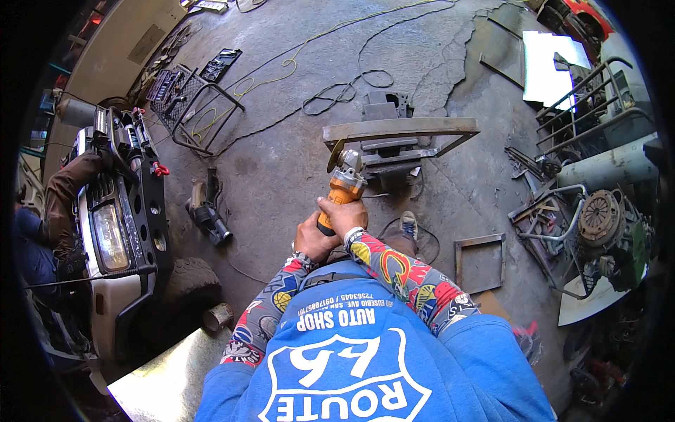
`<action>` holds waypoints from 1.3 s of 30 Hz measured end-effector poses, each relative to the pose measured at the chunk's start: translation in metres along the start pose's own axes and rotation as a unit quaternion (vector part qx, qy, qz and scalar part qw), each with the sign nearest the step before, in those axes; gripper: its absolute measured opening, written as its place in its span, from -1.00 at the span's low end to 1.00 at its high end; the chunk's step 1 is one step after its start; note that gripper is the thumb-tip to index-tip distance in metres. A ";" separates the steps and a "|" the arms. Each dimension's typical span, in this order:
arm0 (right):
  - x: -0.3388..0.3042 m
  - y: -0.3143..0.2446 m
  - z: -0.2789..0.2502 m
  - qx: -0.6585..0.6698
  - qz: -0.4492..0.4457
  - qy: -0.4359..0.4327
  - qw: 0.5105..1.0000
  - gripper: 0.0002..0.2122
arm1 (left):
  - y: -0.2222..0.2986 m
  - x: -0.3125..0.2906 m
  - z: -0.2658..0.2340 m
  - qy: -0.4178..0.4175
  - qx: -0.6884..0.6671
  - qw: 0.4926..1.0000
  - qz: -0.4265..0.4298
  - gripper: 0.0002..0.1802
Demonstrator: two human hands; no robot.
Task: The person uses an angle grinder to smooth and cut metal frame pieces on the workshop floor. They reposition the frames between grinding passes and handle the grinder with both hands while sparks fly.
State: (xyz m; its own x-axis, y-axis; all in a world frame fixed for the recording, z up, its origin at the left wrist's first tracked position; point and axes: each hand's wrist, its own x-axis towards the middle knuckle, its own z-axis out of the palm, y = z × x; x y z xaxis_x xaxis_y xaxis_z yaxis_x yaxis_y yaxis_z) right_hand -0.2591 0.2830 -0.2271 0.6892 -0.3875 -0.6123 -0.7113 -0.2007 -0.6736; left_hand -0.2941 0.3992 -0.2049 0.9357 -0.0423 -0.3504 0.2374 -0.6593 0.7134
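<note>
Both my hands are wrapped round an orange angle grinder (346, 188) with a silver head. My right hand (346, 215) closes on its body, and my left hand (313, 239) grips the rear end just behind, close to my belly. The thin grinder disc (335, 155) stands on edge beside the near left corner of a metal frame (401, 129); whether they touch I cannot tell. A dark bench vise (385, 107) stands under and behind the frame, which seems to rest in it. Part of the frame hides the vise's jaws.
A vehicle front (112, 232) takes up the left, where another person's leg (74, 179) shows. Cables (337, 95) snake over the concrete floor. A square metal frame (480, 261) lies to my right. Scrap metal and a clutch disc (600, 214) pile up farther right. A mesh rack (204, 116) stands far left.
</note>
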 end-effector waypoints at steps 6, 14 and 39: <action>-0.003 -0.002 -0.003 0.011 0.000 0.012 1.000 -0.35 | 0.004 0.000 -0.001 -0.005 -0.005 1.000 0.008 -0.32; -0.005 -0.004 -0.010 0.019 0.014 -0.014 1.000 -0.36 | 0.009 -0.003 0.001 0.000 0.006 1.000 0.008 -0.29; -0.002 -0.006 -0.006 0.015 -0.010 0.021 1.000 -0.38 | 0.005 0.007 0.003 0.000 -0.010 1.000 0.028 -0.30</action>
State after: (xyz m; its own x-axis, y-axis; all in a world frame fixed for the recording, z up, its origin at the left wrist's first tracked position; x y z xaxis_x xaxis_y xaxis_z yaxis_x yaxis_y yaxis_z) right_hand -0.2571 0.2791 -0.2191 0.6968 -0.4215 -0.5803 -0.6921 -0.1829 -0.6982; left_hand -0.2870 0.3936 -0.2053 0.9475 -0.0786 -0.3099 0.1899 -0.6414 0.7433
